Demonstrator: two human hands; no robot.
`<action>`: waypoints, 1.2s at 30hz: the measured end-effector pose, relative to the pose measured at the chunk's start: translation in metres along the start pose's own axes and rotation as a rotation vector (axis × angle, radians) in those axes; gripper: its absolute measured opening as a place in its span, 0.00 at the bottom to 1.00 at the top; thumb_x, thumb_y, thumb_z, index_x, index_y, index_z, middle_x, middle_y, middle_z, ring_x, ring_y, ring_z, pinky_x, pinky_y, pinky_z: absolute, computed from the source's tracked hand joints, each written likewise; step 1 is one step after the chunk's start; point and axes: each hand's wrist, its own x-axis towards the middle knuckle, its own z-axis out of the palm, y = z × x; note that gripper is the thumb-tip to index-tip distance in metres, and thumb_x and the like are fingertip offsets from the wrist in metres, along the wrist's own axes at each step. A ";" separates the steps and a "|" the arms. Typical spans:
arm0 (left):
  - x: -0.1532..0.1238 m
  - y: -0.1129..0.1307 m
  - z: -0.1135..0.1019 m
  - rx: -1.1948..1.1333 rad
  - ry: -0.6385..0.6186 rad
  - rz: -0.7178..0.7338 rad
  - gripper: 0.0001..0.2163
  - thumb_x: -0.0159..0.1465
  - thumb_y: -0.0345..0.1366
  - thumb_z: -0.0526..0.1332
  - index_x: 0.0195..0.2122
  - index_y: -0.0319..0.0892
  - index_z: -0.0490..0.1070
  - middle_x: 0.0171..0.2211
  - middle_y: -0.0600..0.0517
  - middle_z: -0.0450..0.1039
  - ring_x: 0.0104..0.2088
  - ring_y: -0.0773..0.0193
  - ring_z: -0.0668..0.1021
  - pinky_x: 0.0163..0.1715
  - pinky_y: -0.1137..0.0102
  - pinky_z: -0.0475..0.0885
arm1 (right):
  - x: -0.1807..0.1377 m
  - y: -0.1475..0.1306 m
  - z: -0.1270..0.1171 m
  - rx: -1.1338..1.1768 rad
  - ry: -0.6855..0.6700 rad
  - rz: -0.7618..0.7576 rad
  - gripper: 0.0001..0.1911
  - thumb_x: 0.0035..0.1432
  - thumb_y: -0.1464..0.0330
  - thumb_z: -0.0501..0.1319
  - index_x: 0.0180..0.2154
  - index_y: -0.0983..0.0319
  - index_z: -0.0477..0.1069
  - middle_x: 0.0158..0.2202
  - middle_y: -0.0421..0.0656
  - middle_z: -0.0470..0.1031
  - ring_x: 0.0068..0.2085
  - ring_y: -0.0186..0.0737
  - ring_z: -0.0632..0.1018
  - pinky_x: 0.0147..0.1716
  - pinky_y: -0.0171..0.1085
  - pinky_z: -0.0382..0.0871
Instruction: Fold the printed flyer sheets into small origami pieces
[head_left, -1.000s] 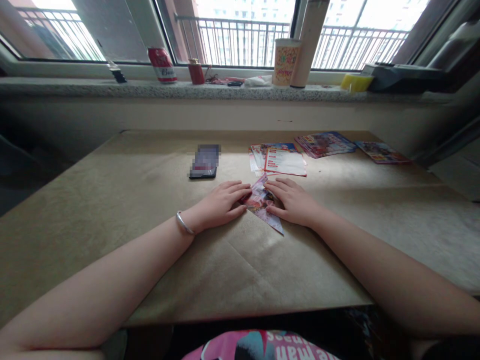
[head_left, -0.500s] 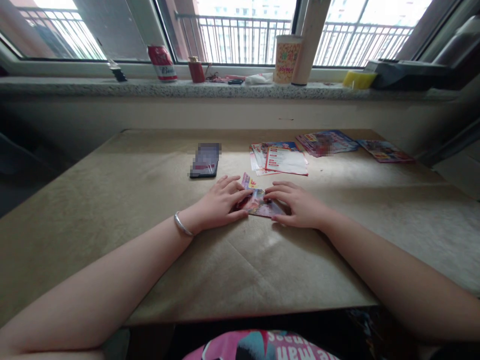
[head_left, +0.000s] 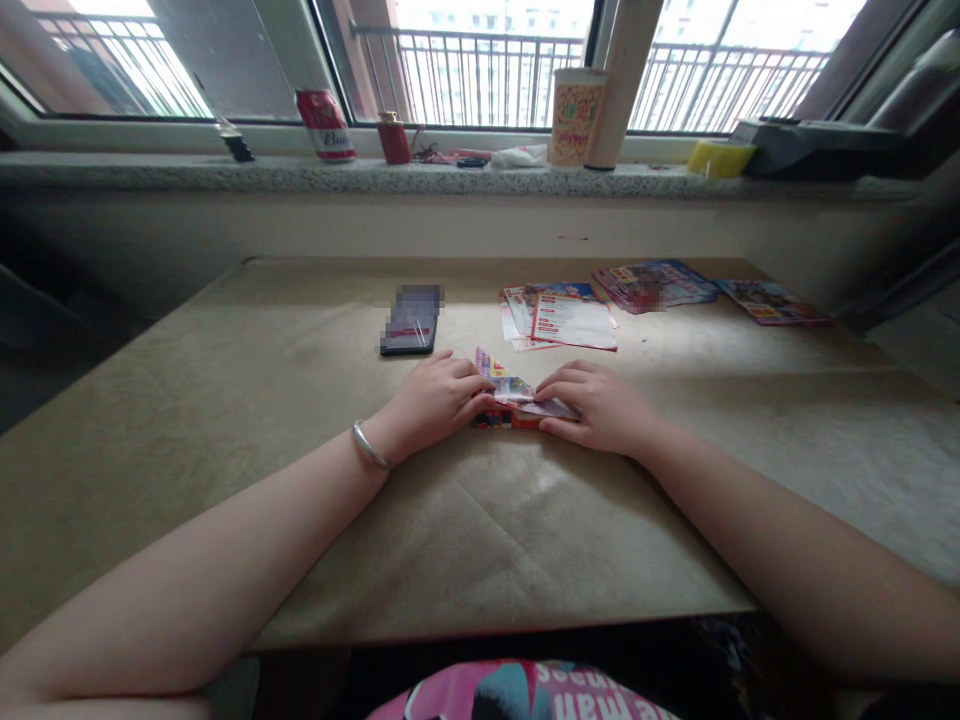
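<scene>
A small colourful folded paper (head_left: 513, 398) lies on the tan table (head_left: 262, 400) between my hands. My left hand (head_left: 431, 400), with a silver bracelet on its wrist, has curled fingers that pinch the paper's left side. My right hand (head_left: 596, 405) grips the right side, fingers bent over a raised flap. The paper's near edge rests on the table, and part of it is hidden under my fingers.
A dark phone (head_left: 410, 322) lies just beyond my left hand. Printed leaflets (head_left: 566, 318) and more booklets (head_left: 652, 284) sit at the far right of the table. The windowsill holds a red can (head_left: 324, 126), a paper cup (head_left: 575, 116) and a yellow sponge (head_left: 718, 158).
The paper was flat under both open hands. Now it is folded smaller, with a flap lifted, and the fingers of both hands have curled in to pinch it.
</scene>
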 end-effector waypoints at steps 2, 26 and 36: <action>0.000 0.000 0.001 -0.011 0.007 -0.006 0.16 0.71 0.44 0.50 0.45 0.44 0.76 0.39 0.47 0.75 0.40 0.59 0.75 0.46 0.60 0.68 | 0.000 -0.002 0.002 -0.022 0.012 0.018 0.15 0.60 0.59 0.59 0.43 0.59 0.77 0.44 0.46 0.79 0.46 0.45 0.74 0.47 0.44 0.68; 0.000 0.007 0.004 -0.041 0.089 0.173 0.16 0.67 0.35 0.56 0.55 0.49 0.68 0.48 0.48 0.71 0.49 0.58 0.72 0.56 0.57 0.67 | 0.003 0.001 0.006 -0.052 0.202 0.298 0.19 0.58 0.65 0.58 0.51 0.57 0.73 0.30 0.41 0.78 0.35 0.42 0.76 0.39 0.40 0.66; -0.002 0.003 0.004 -0.234 -0.070 0.108 0.14 0.69 0.37 0.54 0.54 0.51 0.71 0.53 0.46 0.68 0.52 0.57 0.71 0.54 0.57 0.69 | -0.001 0.020 0.015 0.238 0.298 0.443 0.31 0.57 0.67 0.57 0.63 0.58 0.56 0.39 0.44 0.79 0.32 0.40 0.78 0.33 0.40 0.73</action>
